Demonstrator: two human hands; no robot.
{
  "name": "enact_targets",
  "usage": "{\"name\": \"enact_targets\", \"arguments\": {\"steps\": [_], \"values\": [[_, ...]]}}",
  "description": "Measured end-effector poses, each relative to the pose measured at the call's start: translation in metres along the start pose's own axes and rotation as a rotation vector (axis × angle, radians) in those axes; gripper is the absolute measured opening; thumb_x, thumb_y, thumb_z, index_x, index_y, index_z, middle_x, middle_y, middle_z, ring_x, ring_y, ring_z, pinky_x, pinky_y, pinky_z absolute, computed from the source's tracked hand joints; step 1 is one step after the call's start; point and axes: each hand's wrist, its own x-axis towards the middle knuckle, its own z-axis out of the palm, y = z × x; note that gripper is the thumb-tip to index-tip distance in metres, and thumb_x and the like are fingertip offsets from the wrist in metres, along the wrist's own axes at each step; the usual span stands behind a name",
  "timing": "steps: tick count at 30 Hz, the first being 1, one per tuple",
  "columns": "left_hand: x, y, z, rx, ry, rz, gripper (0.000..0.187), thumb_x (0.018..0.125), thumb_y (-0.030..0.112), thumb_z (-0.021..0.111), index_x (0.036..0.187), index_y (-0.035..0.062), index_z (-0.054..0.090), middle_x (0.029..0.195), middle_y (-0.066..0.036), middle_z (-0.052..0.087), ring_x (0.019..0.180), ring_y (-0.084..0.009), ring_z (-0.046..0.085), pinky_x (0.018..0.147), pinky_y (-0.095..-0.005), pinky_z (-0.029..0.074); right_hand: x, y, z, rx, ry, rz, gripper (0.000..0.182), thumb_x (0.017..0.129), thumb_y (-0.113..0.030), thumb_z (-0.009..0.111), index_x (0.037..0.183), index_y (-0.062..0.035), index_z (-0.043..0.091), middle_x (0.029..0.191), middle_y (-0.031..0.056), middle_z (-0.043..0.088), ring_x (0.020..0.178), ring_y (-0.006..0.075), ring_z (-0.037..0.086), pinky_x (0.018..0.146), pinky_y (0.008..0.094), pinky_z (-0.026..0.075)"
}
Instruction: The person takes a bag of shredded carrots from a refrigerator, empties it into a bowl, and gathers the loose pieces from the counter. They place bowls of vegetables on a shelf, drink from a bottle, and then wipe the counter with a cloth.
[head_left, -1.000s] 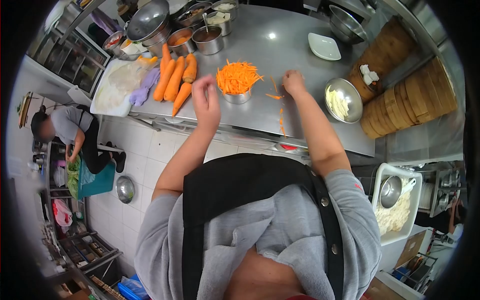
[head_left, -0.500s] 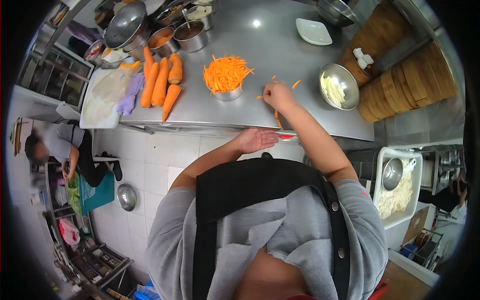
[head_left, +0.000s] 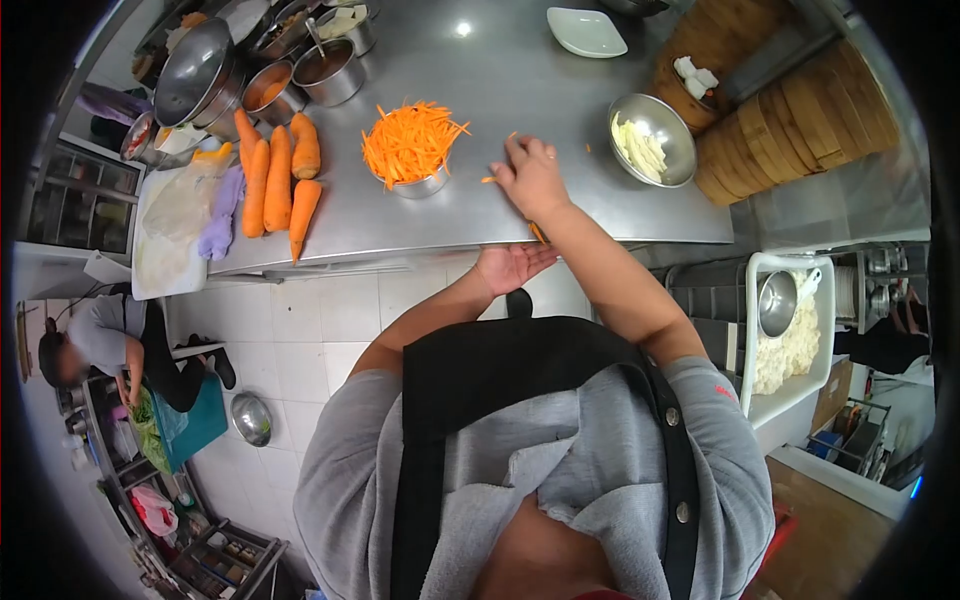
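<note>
My left hand [head_left: 513, 268] is palm up just below the front edge of the steel table [head_left: 500, 90], with its fingers stretched out. On the table, my right hand [head_left: 532, 180] lies palm down with fingers and thumb apart. Loose carrot shreds [head_left: 489, 180] lie at its thumb, and other shreds [head_left: 538, 232] are under its wrist near the edge. To the left stands a metal bowl [head_left: 425, 186] heaped with shredded carrot [head_left: 412, 143]. What lies under my right palm is hidden.
Whole carrots [head_left: 278, 185] lie at the left beside a purple cloth [head_left: 224, 212] and white board [head_left: 165, 270]. A metal bowl of pale strips [head_left: 640, 150] and bamboo steamers [head_left: 790, 125] stand right. A white plate [head_left: 587, 32] is farther back. Another person [head_left: 115, 335] sits at left.
My right hand has gone from closed to fingers spread, and fewer loose shreds show to its right. My left hand has come up against the table edge. The view has shifted slightly.
</note>
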Motion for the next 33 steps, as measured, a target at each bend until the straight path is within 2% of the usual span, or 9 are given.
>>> {"name": "enact_targets", "arguments": {"steps": [8, 11, 14, 15, 17, 18, 19, 27, 33], "values": [[0.006, -0.004, -0.024, -0.336, -0.228, -0.067, 0.067, 0.093, 0.057, 0.037, 0.127, -0.0009, 0.046, 0.127, -0.017, 0.054, 0.122, -0.0302, 0.050, 0.106, -0.0446, 0.039, -0.061, 0.010, -0.025, 0.265, -0.161, -0.187, 0.023, 0.081, -0.009, 0.065, 0.103, -0.0061, 0.068, 0.112, 0.0128, 0.059, 0.102, 0.0319, 0.055, 0.089, 0.0383, 0.045], [0.004, -0.009, -0.026, -0.311, -0.116, 0.007, 0.062, 0.094, 0.052, 0.037, 0.121, -0.0020, 0.050, 0.124, -0.017, 0.056, 0.122, -0.0298, 0.050, 0.106, -0.0451, 0.038, -0.101, -0.005, -0.042, 0.318, -0.164, -0.204, 0.022, 0.081, -0.005, 0.064, 0.103, -0.0051, 0.068, 0.112, 0.0136, 0.059, 0.100, 0.0324, 0.056, 0.087, 0.0379, 0.046], [0.001, -0.008, -0.012, -0.041, -0.350, 0.041, 0.055, 0.096, 0.044, 0.036, 0.117, -0.0040, 0.052, 0.122, -0.018, 0.057, 0.122, -0.0310, 0.050, 0.105, -0.0462, 0.038, -0.114, -0.015, -0.057, 0.391, -0.216, -0.206, 0.021, 0.082, -0.002, 0.062, 0.102, -0.0038, 0.067, 0.111, 0.0146, 0.059, 0.101, 0.0328, 0.056, 0.086, 0.0384, 0.047], [-0.002, -0.007, -0.012, -0.083, -0.170, 0.005, 0.052, 0.096, 0.038, 0.036, 0.117, -0.0062, 0.052, 0.123, -0.022, 0.056, 0.122, -0.0333, 0.049, 0.105, -0.0465, 0.038, -0.114, -0.016, -0.060, 0.442, -0.217, -0.180, 0.021, 0.082, -0.002, 0.062, 0.102, -0.0033, 0.067, 0.112, 0.0149, 0.059, 0.102, 0.0328, 0.056, 0.086, 0.0386, 0.047], [0.000, -0.005, -0.021, -0.337, -0.298, -0.105, 0.049, 0.095, 0.033, 0.036, 0.118, -0.0085, 0.051, 0.123, -0.024, 0.054, 0.122, -0.0354, 0.048, 0.106, -0.0460, 0.038, -0.102, -0.017, -0.070, 0.510, -0.183, -0.121, 0.023, 0.084, 0.000, 0.058, 0.106, -0.0019, 0.065, 0.112, 0.0150, 0.059, 0.104, 0.0329, 0.056, 0.087, 0.0391, 0.048], [-0.003, -0.003, -0.015, -0.464, -0.361, -0.157, 0.048, 0.095, 0.030, 0.036, 0.118, -0.0096, 0.050, 0.123, -0.025, 0.054, 0.123, -0.0364, 0.047, 0.107, -0.0457, 0.037, -0.088, -0.008, -0.068, 0.451, -0.133, -0.086, 0.024, 0.086, -0.004, 0.057, 0.109, -0.0015, 0.063, 0.113, 0.0158, 0.059, 0.106, 0.0337, 0.056, 0.089, 0.0400, 0.047], [-0.004, -0.006, -0.006, -0.243, 0.045, -0.062, 0.048, 0.095, 0.025, 0.036, 0.126, -0.0117, 0.044, 0.130, -0.027, 0.049, 0.127, -0.0366, 0.043, 0.109, -0.0443, 0.035, -0.070, 0.004, -0.066, 0.394, -0.084, -0.052, 0.026, 0.088, -0.007, 0.057, 0.113, -0.0011, 0.061, 0.114, 0.0165, 0.059, 0.107, 0.0344, 0.055, 0.091, 0.0409, 0.046], [-0.026, 0.007, -0.014, -0.260, -0.181, -0.129, 0.053, 0.093, 0.017, 0.032, 0.136, -0.0129, 0.031, 0.143, -0.027, 0.035, 0.134, -0.0375, 0.035, 0.111, -0.0444, 0.032, 0.018, 0.036, -0.008, -0.422, -0.241, 0.320, 0.078, 0.093, -0.054, 0.038, 0.145, 0.0025, 0.023, 0.152, 0.0227, 0.018, 0.143, 0.0364, 0.012, 0.115, 0.0454, 0.013], [-0.038, 0.016, -0.017, -0.125, -0.020, -0.015, 0.050, 0.092, 0.017, 0.032, 0.131, -0.0140, 0.037, 0.142, -0.029, 0.035, 0.133, -0.0400, 0.036, 0.111, -0.0461, 0.030, 0.023, 0.000, 0.008, -0.242, -0.358, -0.106, 0.076, 0.094, -0.053, 0.037, 0.145, 0.0013, 0.024, 0.152, 0.0214, 0.021, 0.142, 0.0345, 0.016, 0.115, 0.0447, 0.014]]}}
